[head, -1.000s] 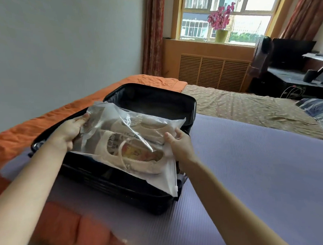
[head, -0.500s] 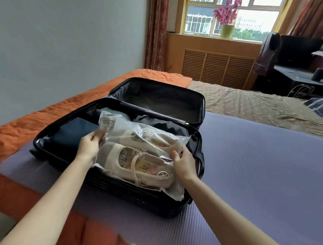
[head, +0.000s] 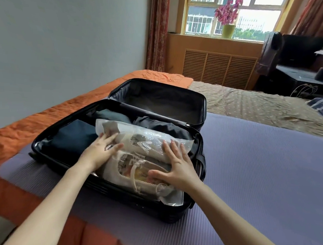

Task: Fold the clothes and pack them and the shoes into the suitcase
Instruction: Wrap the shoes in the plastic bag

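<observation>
A black suitcase (head: 201,144) lies open on the bed, its lid tilted back. Folded dark clothes (head: 71,136) fill its left and far part. A clear plastic bag with a pair of cream shoes (head: 140,153) lies in the right half, on top of the clothes. My left hand (head: 100,153) presses flat on the bag's left side with straight fingers. My right hand (head: 175,166) presses flat on the bag's right side, fingers spread.
The suitcase sits on a purple mat (head: 263,182) over an orange bedspread (head: 26,127). A beige-covered bed section (head: 249,104) lies beyond. A grey wall stands left; a window with a flower pot (head: 228,30) and a dark desk (head: 304,71) are at the back right.
The bag of shoes went down from above the suitcase into its right half. Both hands let go of the bag's edges and now press flat on top of it.
</observation>
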